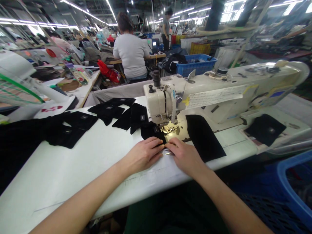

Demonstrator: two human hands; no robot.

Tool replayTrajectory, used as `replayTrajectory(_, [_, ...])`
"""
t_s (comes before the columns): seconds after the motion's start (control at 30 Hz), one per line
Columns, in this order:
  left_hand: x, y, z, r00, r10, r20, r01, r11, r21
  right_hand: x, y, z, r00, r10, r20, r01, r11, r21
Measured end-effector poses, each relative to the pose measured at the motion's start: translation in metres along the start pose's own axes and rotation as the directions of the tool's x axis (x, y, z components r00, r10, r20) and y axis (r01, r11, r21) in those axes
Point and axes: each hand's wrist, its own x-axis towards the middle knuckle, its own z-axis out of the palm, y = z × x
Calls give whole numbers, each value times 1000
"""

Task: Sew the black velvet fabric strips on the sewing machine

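A cream sewing machine [219, 94] stands on a white table [80, 169]. Under its needle lies a small black fabric piece [152, 131]. My left hand [143, 152] rests on the near edge of that piece, fingers together and pressed flat. My right hand [184, 156] lies just right of it, fingertips pinched at the piece's corner in front of the presser foot [169, 128]. A longer black fabric strip [203, 136] lies to the right of my right hand.
Several black fabric pieces with small labels [107, 112] trail left across the table to a dark pile [17, 139]. Another black piece [264, 129] lies at the machine's right end. Blue bin [292, 185] at lower right. A seated person [131, 52] works at a bench behind.
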Motion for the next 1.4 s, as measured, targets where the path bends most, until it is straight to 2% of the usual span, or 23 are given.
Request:
replayTrajectory(0.23, [6,-19,2,1000,3,-22,-3,1000,10,2,3,-1,999,42,-28,-42,999,-16])
replayTrajectory(0.33, [9,-25,1,1000,-20,-12,20,1000,7,-4,11,-6,987,103,-121,-105,994,-12])
replayTrajectory(0.47, [12,-34,1,999,-49,-10,49,999,4,-12,27,-19,931,234,-280,-251,968,-26])
replayTrajectory(0.6, [16,-43,1,998,-58,-11,57,998,-4,-18,41,-30,879,320,-353,-356,934,-39])
replayTrajectory(0.8, [20,-54,0,998,-66,-7,66,998,-15,-25,59,-36,823,454,-341,-499,865,-52])
replayTrajectory(0.97, [20,-57,1,998,-68,-14,68,998,3,-29,74,-36,737,611,-289,-657,748,-92])
replayTrajectory(1.1, [19,-56,2,997,-70,-20,70,998,-2,-28,80,-38,670,700,-247,-735,673,-83])
replayTrajectory(1.3, [20,-56,2,994,-99,-38,96,993,-68,-22,94,-40,606,775,-180,-774,626,93])
replayTrajectory(1.4, [23,-57,7,978,-193,-83,182,975,-126,-21,100,-37,613,765,-196,-734,643,218])
